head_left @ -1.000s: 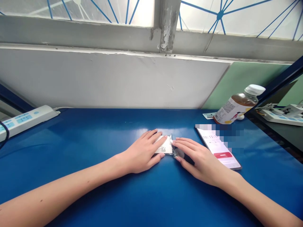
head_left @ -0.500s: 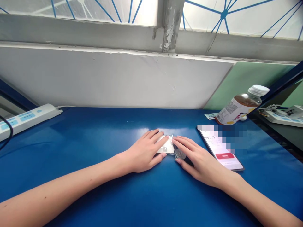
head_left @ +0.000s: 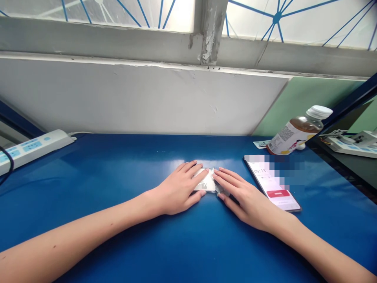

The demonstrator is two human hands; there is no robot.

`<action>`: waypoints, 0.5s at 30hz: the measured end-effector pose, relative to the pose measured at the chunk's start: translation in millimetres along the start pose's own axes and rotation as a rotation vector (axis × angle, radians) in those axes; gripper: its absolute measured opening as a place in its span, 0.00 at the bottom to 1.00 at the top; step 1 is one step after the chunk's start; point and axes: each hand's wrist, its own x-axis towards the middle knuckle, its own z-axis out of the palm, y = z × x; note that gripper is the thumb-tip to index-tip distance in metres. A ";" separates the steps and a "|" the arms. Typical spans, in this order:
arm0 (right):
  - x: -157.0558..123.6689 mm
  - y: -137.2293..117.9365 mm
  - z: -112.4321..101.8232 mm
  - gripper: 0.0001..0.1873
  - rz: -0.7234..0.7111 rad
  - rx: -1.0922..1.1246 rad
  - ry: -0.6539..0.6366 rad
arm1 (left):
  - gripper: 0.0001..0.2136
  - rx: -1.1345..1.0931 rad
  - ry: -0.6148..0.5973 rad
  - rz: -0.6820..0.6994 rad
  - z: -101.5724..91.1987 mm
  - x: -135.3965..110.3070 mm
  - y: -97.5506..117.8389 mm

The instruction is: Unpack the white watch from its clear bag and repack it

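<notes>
A small white packet (head_left: 207, 183) in clear plastic lies flat on the blue table (head_left: 118, 173). My left hand (head_left: 179, 190) rests on its left part, fingers stretched out flat, thumb along its near edge. My right hand (head_left: 240, 192) lies flat on its right end, fingers extended and pressed down on the clear plastic. The fingertips of both hands nearly meet over the packet, and most of it is hidden under them.
A phone (head_left: 272, 186) with a lit timer screen lies just right of my right hand. Behind it a brown drink bottle (head_left: 297, 131) lies tilted beside a small card (head_left: 260, 144). A white power strip (head_left: 32, 147) sits at the far left; a white wall panel closes the back.
My right hand has slid slightly left, covering more of the clear plastic end. The left hand stays where it was.
</notes>
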 end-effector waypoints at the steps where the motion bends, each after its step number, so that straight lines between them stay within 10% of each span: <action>1: 0.2 -0.5 -0.1 0.28 0.000 0.007 0.000 | 0.26 0.001 0.000 0.000 0.1 0.0 -0.1; 15: 2.2 -3.5 1.2 0.28 -0.013 0.020 0.013 | 0.25 0.010 -0.003 -0.005 -0.6 0.7 2.4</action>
